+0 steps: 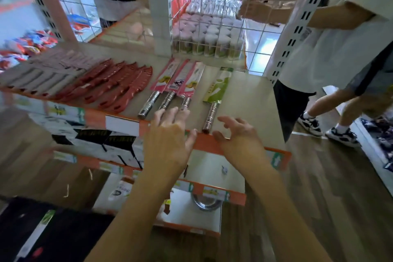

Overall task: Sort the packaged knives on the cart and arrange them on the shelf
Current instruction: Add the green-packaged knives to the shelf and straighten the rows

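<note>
Three pink-packaged knives (180, 78) with steel handles lie side by side on the shelf (251, 100). A green-packaged knife (217, 87) lies to their right, its steel handle reaching the shelf's front edge. My left hand (170, 132) has straight fingers lying over the handle ends of the two right pink knives. My right hand (238, 134) hovers with loosely curled fingers just right of the green knife's handle end, holding nothing. Red knives (119, 85) and pale-packaged knives (49, 72) fill the shelf's left part. Another green-packaged knife (36, 238) lies at the bottom left on a dark surface.
Another person (331, 34) stands at the right, reaching through the wire grid (212, 6) behind the shelf. White-capped bottles (208, 36) stand beyond the grid. Lower shelves hold boxes (102, 132) and a steel bowl (204, 202). Orange price strip (206, 144) edges the shelf.
</note>
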The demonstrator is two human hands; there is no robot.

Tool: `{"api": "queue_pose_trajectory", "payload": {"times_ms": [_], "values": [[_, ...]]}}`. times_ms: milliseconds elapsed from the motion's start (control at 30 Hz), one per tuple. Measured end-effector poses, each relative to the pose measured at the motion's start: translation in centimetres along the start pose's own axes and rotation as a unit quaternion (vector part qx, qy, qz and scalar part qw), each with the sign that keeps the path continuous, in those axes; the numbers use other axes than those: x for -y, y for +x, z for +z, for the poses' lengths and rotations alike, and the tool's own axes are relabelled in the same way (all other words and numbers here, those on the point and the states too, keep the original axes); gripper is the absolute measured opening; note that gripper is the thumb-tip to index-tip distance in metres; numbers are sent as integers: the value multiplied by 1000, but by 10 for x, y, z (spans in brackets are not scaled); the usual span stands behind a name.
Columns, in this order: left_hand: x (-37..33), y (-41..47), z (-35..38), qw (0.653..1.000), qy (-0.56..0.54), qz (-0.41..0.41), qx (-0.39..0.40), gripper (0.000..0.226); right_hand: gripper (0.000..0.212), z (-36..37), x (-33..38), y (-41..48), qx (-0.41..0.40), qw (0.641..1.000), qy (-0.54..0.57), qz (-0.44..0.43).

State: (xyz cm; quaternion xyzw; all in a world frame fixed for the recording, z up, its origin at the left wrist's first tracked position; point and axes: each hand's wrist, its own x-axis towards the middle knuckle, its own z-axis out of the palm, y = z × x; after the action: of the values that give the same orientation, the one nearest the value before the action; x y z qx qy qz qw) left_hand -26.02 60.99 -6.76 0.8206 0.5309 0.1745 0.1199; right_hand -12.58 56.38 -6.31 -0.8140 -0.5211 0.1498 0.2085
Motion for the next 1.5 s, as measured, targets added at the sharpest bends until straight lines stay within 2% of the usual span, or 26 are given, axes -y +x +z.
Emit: {"api": "queue_pose_trajectory", "payload": {"times_ms": [133,300,400,633,833,1000,1133,1333,1500], "values": [[31,-15,-17,999,12,-34,-17,50,40,13,27,-15,10,999,5,-42],[84,-35,-38,997,21,-65,-18,55,40,41,71,-33,-22,996,-16,-80],[133,-51,-46,997,29,-67,-4,58,43,74,109,-49,2,996,-33,-89],[269,-100,-59,995,53,-52,62,61,44,189,195,-105,64,998,16,-18],[354,-151,-64,986,64,-84,127,64,45,267,244,-146,116,992,46,18],[399,-187,-61,981,50,-125,140,62,44,314,263,-172,162,986,16,20],[425,-213,-57,981,45,-129,136,59,41,348,276,-198,190,981,24,33],[464,-253,-51,978,51,-131,156,59,37,394,294,-235,227,974,4,-2],[509,-272,-36,969,53,-143,197,61,43,434,314,-245,235,971,-32,-21]]}}
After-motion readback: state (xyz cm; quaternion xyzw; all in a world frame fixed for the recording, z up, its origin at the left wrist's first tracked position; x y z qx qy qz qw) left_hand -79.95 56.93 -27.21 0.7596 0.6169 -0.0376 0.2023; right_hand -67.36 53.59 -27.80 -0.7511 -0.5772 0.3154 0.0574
